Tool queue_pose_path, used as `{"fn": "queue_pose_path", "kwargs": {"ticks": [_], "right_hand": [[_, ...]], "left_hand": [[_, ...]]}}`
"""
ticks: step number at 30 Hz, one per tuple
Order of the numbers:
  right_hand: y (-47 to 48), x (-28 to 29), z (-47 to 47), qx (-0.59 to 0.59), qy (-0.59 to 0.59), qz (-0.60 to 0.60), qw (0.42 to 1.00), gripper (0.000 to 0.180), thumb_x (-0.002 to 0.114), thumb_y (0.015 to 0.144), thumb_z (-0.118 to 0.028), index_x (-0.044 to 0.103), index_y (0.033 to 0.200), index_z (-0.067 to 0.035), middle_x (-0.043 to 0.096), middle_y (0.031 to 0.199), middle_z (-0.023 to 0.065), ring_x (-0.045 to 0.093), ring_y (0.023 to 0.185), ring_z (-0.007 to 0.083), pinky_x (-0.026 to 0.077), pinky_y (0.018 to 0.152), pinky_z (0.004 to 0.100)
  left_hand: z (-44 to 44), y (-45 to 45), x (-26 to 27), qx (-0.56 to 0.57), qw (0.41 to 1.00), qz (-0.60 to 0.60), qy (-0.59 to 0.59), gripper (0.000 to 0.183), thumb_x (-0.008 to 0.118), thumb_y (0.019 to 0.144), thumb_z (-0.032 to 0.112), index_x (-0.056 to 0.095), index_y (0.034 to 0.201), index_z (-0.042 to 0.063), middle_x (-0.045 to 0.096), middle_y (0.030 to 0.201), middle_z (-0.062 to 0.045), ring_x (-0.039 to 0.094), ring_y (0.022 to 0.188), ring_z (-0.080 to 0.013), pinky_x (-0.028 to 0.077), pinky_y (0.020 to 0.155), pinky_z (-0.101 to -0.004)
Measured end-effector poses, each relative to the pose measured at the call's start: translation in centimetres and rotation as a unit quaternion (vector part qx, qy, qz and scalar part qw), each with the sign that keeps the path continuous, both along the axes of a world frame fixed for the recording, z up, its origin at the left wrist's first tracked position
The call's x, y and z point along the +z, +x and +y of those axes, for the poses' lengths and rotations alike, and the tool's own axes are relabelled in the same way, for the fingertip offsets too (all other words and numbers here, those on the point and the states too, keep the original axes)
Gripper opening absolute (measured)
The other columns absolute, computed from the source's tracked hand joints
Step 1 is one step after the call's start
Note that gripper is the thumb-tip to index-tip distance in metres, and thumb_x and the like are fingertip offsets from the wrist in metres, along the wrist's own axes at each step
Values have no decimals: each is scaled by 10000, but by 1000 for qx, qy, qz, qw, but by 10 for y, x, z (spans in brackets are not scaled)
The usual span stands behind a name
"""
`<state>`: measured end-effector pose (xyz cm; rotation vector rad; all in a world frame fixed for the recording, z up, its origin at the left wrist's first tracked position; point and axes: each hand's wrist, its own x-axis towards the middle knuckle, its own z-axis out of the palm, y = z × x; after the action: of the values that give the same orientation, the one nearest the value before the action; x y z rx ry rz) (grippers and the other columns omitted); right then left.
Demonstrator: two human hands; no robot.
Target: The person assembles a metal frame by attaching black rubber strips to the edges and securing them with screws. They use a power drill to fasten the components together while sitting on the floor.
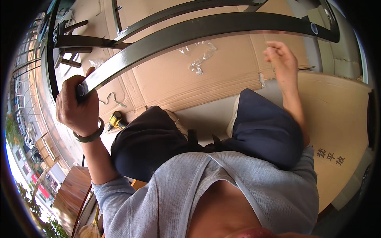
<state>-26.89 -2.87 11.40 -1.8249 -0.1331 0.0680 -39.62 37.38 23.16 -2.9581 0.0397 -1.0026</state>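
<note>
My left hand (78,104) grips the near end of a dark, glossy bar (166,41), part of a frame that spans the upper view. A round clear pad (82,89) sits on the bar beside my fingers. On the right, my right hand (281,56) hovers just below the bar, its fingers loosely curled; whether something small lies between thumb and fingers cannot be made out. Another round pad (314,28) is fixed near the bar's right end. A second dark bar (178,10) runs behind the first.
Flattened cardboard (166,80) covers the floor, with crumpled clear plastic (198,64) and a piece of cord (112,99) on it. A yellow-and-black power drill (116,120) lies beside my left knee. A large cardboard sheet (333,119) bearing writing is at the right. A broom (90,229) stands lower left.
</note>
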Motion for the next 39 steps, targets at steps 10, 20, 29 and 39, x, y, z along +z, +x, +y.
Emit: {"fn": "queue_pose_path", "kwargs": {"ticks": [10,20,29,39], "right_hand": [[19,-1,57,376,-245,3,894,246,591,886,-143,594,1080,8,622,958,82,598,884,218,478,794,319],[70,-217,291,407,-507,-88,755,523,525,890,-138,363,1383,-73,332,1421,148,387,1287,333,361,1047,444],[62,-269,289,443,-469,-236,727,275,494,825,-16,546,1095,-26,527,1110,174,543,1053,330,472,884,416],[-28,87,145,661,137,-304,672,258,510,820,4,664,1026,25,623,1112,149,641,951,257,563,750,299]], "left_hand": [[10,44,67,22,980,-170,102,357,887,576,156,695,869,89,695,772,15,657,644,-76,513,551,-184],[2,48,70,-52,978,-198,-29,392,818,591,-6,661,948,32,673,819,-39,626,677,-93,497,588,-185],[-8,34,42,-94,983,-115,-105,398,852,564,-45,582,857,-40,583,679,-85,536,576,-141,397,486,-221],[-2,5,17,-90,992,3,-89,244,707,575,39,633,801,95,571,671,5,555,541,-141,367,507,-266]]}}
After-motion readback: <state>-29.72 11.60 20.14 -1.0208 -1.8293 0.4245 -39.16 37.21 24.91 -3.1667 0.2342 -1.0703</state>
